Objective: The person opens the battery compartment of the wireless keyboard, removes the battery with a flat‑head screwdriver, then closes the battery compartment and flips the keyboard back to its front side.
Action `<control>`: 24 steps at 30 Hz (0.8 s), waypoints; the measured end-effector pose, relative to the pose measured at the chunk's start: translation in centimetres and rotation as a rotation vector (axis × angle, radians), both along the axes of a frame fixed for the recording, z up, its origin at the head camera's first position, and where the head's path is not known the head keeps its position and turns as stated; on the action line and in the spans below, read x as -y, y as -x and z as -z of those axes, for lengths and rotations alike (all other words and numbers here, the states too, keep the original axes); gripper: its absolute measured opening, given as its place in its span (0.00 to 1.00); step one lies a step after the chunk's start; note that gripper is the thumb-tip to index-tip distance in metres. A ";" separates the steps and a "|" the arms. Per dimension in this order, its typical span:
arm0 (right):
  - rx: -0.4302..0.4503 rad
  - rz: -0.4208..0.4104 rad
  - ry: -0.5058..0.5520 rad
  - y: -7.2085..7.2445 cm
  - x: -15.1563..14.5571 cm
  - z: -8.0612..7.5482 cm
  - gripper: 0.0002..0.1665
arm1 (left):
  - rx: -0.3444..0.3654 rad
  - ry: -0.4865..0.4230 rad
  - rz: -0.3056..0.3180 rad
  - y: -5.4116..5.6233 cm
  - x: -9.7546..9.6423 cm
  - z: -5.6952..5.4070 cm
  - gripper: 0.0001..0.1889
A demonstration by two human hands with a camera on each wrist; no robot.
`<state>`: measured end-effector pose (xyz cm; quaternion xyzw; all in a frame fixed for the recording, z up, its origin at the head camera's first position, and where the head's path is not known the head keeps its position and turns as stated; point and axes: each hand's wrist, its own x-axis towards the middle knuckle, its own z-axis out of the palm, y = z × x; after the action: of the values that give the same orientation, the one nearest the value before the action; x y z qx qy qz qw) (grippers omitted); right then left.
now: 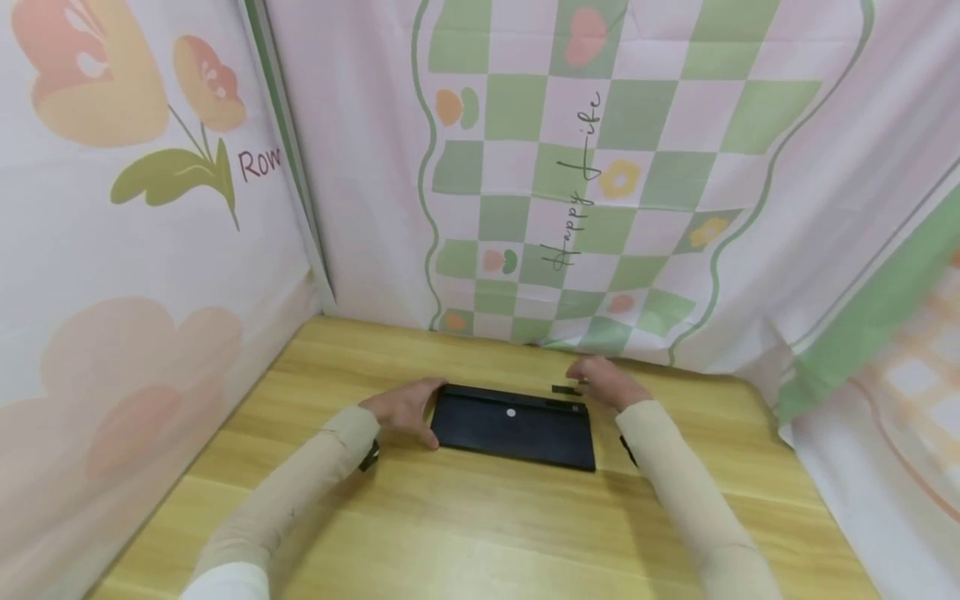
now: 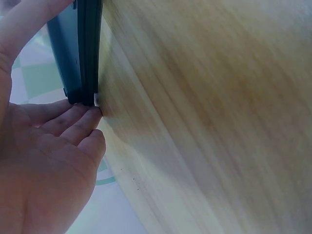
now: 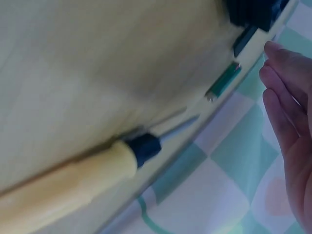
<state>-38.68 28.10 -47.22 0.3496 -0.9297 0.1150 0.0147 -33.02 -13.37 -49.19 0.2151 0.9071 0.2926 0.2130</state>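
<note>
A flat black rectangular device (image 1: 510, 437) with a round white spot lies on the wooden table. At its left end my left hand (image 1: 405, 407) grips it, thumb at the near corner and fingers at the far one. In the left wrist view, fingertips press against the device's edge (image 2: 87, 58). My right hand (image 1: 609, 385) hovers past the device's far right corner, fingers bent and holding nothing. Near these fingers, in the right wrist view, lie a small black strip (image 3: 244, 41) and a green battery (image 3: 224, 81). A screwdriver (image 3: 87, 183) with a pale yellow handle lies beyond the battery.
The wooden table (image 1: 450, 533) meets a curtain with a green checked print (image 1: 577, 208) along its far edge. A flower-printed cloth wall (image 1: 135, 250) borders the left side, and more cloth (image 1: 862, 417) hangs on the right.
</note>
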 end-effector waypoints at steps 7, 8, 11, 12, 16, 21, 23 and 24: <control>-0.030 -0.008 -0.057 0.6 0.8 1.4 0.24 | -0.004 0.001 0.005 0.1 -0.1 0.6 0.67; -0.024 0.003 -0.061 0.7 0.8 1.6 0.24 | -0.004 0.001 0.005 0.1 -0.1 0.8 0.67; -0.012 0.028 -0.072 0.8 0.7 1.9 0.21 | -0.008 0.002 0.006 0.2 -0.1 0.9 0.68; -0.012 0.028 -0.073 0.9 0.6 2.0 0.19 | -0.008 0.002 0.007 0.2 -0.1 0.9 0.68; -0.001 0.031 -0.054 1.1 0.5 2.1 0.12 | -0.010 -0.002 0.012 0.2 -0.1 0.7 0.67; 0.036 0.048 0.030 1.2 0.5 1.9 0.10 | -0.008 0.002 0.006 0.2 0.0 0.3 0.67; 0.054 0.065 0.065 1.3 0.6 1.7 0.10 | -0.007 0.004 0.001 0.2 0.0 0.2 0.67; 0.071 0.074 0.085 1.3 0.6 1.6 0.10 | -0.005 0.003 -0.001 0.2 0.1 0.2 0.67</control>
<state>-40.02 27.51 -48.82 0.3097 -0.9362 0.1659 0.0005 -33.19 -13.44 -49.37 0.2151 0.9081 0.2910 0.2107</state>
